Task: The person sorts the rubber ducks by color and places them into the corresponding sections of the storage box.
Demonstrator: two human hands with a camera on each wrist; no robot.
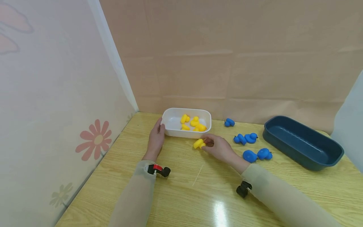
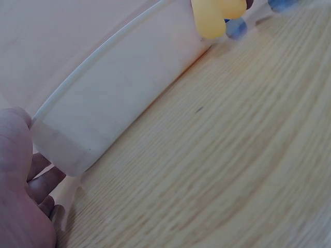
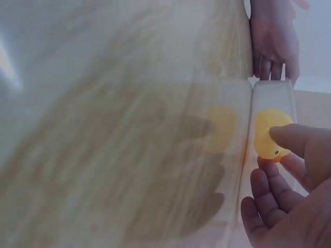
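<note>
A yellow rubber duck is pinched between the thumb and fingers of my right hand, just in front of the white plastic bin. In the right wrist view the thumb presses on the duck, whose eye and orange beak show. My left hand holds the bin's left end, thumb at the rim and fingers around the corner, as the left wrist view shows with the bin's long wall. Inside the bin lie several yellow ducks.
Several blue rubber ducks lie on the wooden table right of my right hand. One more blue duck sits near the back wall. A dark blue bin stands angled at the right. A flowered wall borders the left side.
</note>
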